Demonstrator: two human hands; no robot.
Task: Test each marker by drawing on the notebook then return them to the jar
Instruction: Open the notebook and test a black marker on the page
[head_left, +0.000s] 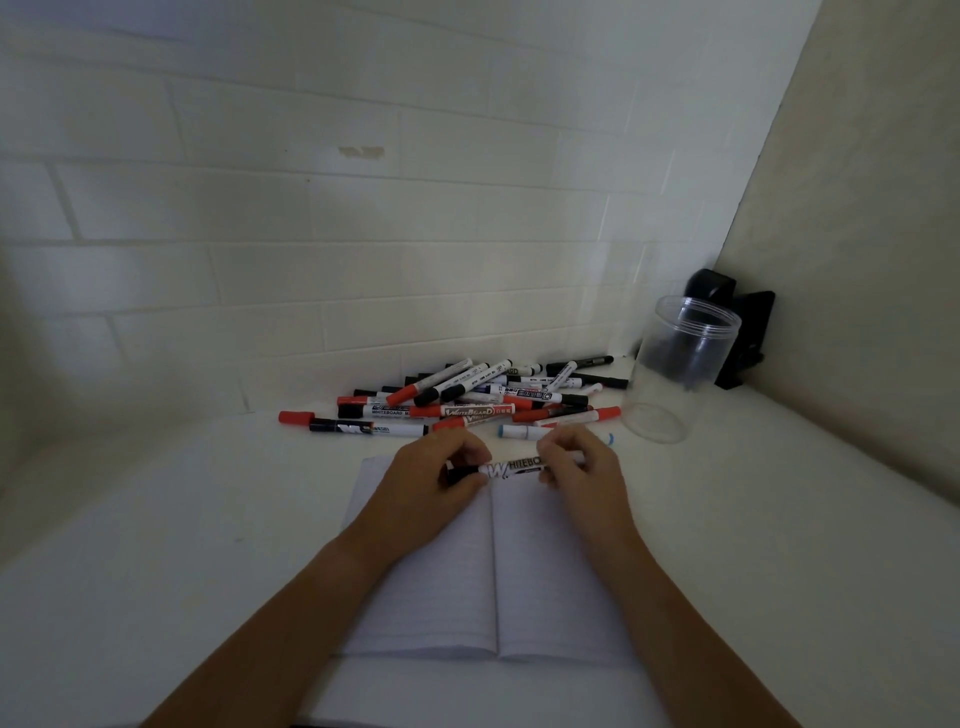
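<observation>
Both hands hold one black-capped whiteboard marker (511, 467) level above the top edge of the open lined notebook (483, 577). My left hand (441, 475) grips the black cap end. My right hand (574, 465) pinches the white barrel. Behind them a pile of markers (483, 397) with red, black and blue caps lies on the white table. A clear plastic jar (675, 364) stands upright to the right of the pile, with no markers visible in it.
A tiled wall rises just behind the marker pile and a beige side wall closes the right. A black object (737, 332) leans in the corner behind the jar. A lone red-capped marker (296, 417) lies at the pile's left end.
</observation>
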